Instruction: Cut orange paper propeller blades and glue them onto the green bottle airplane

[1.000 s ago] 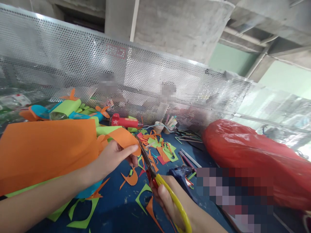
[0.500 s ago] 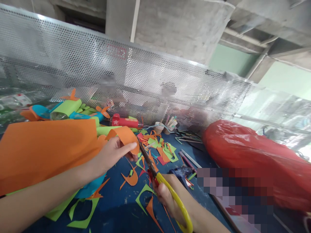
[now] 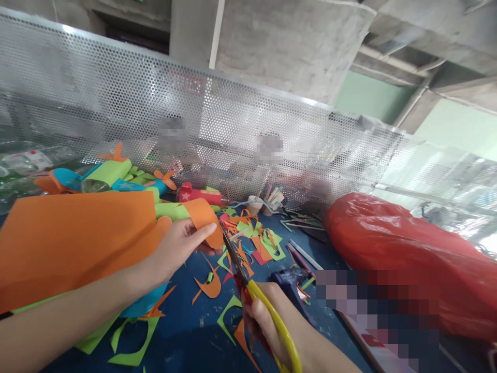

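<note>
One orange paper piece (image 3: 202, 213) was pinched in the left hand (image 3: 181, 242), apparently to steady its edge beside the scissors (image 3: 253, 289) gripped in the right hand (image 3: 280, 299).

In the lower centre, the scissors (image 3: 254, 290) have metal blades and smooth plastic handles; the orange strip (image 3: 202, 213) looks matt and smooth. At right, a glossy, wrinkled plastic bag (image 3: 388, 233); across the upper half, a shiny perforated metal screen (image 3: 248, 116).
</note>
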Action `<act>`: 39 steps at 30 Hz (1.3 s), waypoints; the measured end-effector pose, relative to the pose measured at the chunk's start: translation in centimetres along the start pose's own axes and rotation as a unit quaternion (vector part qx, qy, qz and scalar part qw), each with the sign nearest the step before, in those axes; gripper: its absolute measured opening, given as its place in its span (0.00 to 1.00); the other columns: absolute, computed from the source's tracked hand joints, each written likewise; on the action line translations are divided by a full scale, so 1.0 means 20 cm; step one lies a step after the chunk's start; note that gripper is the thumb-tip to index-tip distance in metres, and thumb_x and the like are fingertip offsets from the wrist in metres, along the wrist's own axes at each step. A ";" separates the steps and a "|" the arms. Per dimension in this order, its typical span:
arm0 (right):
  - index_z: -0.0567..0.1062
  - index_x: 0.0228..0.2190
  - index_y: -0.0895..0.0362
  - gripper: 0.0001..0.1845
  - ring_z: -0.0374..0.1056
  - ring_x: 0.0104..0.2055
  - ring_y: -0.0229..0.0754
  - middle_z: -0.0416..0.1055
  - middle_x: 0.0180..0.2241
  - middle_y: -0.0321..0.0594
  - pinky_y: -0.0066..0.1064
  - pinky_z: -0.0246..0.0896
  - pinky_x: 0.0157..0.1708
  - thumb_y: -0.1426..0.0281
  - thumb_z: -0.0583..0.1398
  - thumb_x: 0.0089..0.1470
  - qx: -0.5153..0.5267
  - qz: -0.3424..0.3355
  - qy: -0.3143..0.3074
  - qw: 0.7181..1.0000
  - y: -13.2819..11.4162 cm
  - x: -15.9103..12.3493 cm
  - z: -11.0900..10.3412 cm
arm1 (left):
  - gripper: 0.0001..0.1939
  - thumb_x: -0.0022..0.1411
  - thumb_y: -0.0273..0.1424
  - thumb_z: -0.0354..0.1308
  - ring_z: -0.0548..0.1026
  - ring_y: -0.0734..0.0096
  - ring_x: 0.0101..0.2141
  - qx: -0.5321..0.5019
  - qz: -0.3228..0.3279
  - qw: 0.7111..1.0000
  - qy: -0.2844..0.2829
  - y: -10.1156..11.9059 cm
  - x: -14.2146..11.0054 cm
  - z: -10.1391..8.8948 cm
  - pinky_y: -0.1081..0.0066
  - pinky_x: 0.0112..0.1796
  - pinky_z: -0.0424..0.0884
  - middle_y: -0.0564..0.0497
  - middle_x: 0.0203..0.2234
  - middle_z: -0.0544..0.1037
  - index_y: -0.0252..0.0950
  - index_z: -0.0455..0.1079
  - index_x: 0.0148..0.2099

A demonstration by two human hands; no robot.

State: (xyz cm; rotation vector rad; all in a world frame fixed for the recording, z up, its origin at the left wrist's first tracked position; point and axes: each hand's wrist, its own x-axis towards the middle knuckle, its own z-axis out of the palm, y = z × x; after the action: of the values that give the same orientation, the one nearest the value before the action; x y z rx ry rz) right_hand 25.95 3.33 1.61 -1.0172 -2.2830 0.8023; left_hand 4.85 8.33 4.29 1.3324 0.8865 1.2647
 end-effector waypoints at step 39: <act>0.60 0.23 0.55 0.36 0.47 0.18 0.32 0.52 0.16 0.29 0.26 0.41 0.16 0.36 0.39 0.53 0.056 0.038 0.045 0.997 -0.02 0.01 0.06 | 0.14 0.59 0.38 0.56 0.77 0.70 0.22 0.059 -0.013 0.997 -0.052 0.03 -0.05 0.05 0.72 0.26 0.72 0.51 0.19 0.79 0.37 0.73 0.25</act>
State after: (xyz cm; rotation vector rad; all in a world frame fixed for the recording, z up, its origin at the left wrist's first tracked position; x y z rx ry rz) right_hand 24.84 2.89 1.05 -1.0736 -2.1099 0.8858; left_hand 5.63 7.01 4.78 1.4609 0.9132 1.1278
